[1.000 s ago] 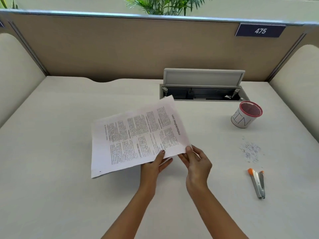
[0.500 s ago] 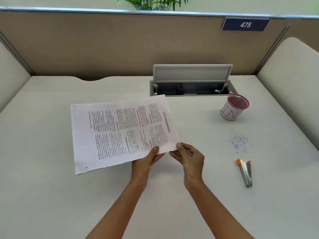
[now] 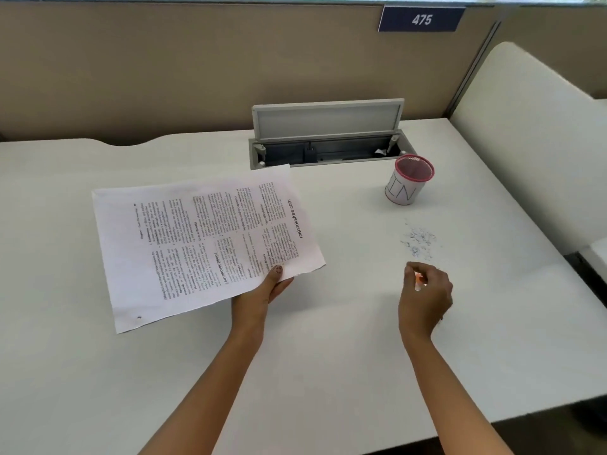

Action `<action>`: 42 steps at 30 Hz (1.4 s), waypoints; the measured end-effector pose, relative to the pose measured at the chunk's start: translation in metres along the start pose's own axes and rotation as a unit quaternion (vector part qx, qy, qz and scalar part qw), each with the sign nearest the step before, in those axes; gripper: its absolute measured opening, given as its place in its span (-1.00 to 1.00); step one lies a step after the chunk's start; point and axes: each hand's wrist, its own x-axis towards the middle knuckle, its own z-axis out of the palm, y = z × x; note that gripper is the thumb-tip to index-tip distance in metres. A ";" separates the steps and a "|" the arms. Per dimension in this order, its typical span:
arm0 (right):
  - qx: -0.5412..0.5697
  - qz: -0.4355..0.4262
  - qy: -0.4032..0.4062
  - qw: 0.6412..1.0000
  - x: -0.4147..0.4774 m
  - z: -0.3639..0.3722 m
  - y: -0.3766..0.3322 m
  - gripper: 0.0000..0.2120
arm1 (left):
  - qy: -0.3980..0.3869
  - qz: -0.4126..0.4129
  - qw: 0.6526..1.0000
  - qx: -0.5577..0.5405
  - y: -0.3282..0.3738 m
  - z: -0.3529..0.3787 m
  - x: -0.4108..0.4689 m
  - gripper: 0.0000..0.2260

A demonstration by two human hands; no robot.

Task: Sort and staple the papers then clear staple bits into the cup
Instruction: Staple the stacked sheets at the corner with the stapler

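While the papers [image 3: 203, 247] lie printed side up on the left half of the desk [image 3: 328, 372], the left hand [image 3: 262, 290] pinches their near right corner, thumb on top and fingers underneath, so that corner rides a little off the surface. A small dark mark sits near the near left corner; whether it is a staple is too small to tell. The right hand [image 3: 425, 297] is well apart from the sheets, its fingers curled down over the stapler [image 3: 418, 280], of which only an orange glint shows between them; I cannot tell whether they have closed on it. Just beyond that hand lie the staple bits [image 3: 418, 239], scattered loosely, and further back stands the cup [image 3: 409, 180], upright with a red rim, near the open cable hatch [image 3: 328, 139]. A plate reading 475 [image 3: 422, 18] hangs on the partition behind. The step in hand looks like fetching the stapler to fasten the sheets. The risks follow from the layout. A one-corner pinch is a weak hold, so the sheets could fan or slide out of line before the staple goes in, leaving a crooked bind. The right hand sits close to the bits, and a careless lift or sweep of the wrist could scatter them wider or flick some toward the hatch, where retrieving them would likely be awkward. The cup looks light, and a knock could tip it.
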 end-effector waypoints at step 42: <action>0.250 0.209 -0.465 0.823 -0.065 -0.023 -0.065 -0.58 | 0.010 0.006 1.000 0.017 0.003 0.013 -0.026 -0.39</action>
